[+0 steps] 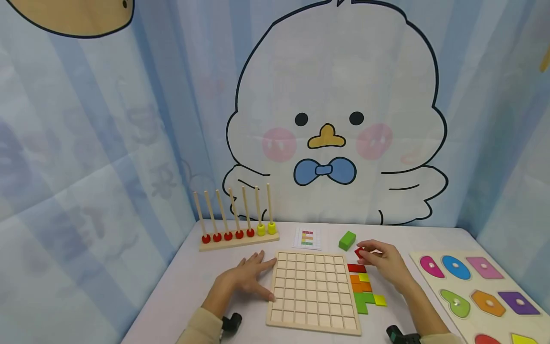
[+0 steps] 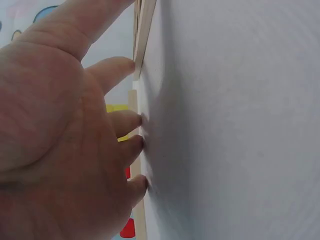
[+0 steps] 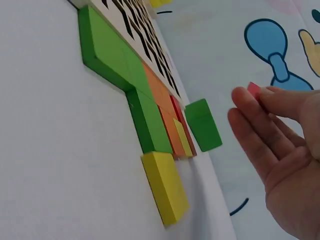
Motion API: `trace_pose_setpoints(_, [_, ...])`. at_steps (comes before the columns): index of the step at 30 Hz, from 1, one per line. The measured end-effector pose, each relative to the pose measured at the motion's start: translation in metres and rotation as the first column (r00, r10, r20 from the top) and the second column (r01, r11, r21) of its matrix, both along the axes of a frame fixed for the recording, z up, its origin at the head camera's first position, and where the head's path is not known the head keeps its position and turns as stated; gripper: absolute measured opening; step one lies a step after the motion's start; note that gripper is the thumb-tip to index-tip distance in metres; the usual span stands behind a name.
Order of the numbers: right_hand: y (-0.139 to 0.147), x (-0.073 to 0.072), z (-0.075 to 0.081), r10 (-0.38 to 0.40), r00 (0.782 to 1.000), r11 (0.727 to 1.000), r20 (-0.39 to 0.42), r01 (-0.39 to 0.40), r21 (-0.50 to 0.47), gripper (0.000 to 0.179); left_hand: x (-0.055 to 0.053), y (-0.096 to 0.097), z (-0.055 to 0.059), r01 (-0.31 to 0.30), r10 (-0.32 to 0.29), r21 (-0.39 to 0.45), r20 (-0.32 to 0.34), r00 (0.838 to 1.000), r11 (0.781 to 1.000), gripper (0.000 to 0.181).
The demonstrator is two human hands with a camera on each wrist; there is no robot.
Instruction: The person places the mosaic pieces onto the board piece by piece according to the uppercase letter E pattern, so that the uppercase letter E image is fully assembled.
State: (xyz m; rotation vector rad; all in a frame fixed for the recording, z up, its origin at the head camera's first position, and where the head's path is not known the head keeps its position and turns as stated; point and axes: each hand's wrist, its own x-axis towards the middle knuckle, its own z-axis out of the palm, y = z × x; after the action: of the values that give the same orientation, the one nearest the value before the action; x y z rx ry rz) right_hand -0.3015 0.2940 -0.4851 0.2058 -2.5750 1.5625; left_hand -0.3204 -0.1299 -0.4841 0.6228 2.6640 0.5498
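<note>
My left hand (image 1: 249, 274) rests on the table with spread fingers, its thumb and index fingertips at the left edge of a wooden grid board (image 1: 313, 291). Beyond the board's right side, my right hand (image 1: 384, 262) pinches a small red block (image 1: 358, 252) between thumb and fingers, raised above the table in the right wrist view. Coloured blocks lie along the board's right edge: a red strip (image 1: 356, 268), orange blocks (image 1: 360, 284), a green block (image 1: 363, 301) and a yellow block (image 1: 380, 300). A green block (image 1: 347, 240) stands behind them.
A pattern card (image 1: 307, 238) lies behind the board. At the back left stands a peg rack (image 1: 240, 242) with red and yellow beads. A shape puzzle board (image 1: 468, 286) covers the right side. Printed curtains (image 1: 335, 200) close off the back and sides.
</note>
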Motion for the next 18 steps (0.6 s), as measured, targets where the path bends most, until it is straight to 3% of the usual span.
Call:
trace_pose_setpoints(11, [-0.038, -0.002, 0.006, -0.076, 0.996, 0.997, -0.052, 0.075, -0.032, 0.041, -0.006, -0.011, -0.009, 0.056, -0.058, 0.039, 0.043, 0.997, 0.998, 0.114])
trace_pose_setpoints(18, [-0.062, -0.01, 0.007, -0.059, 0.99, 0.998, -0.131, 0.058, -0.01, 0.036, -0.006, -0.011, -0.011, 0.05, -0.052, 0.045, 0.038, 0.998, 0.998, 0.113])
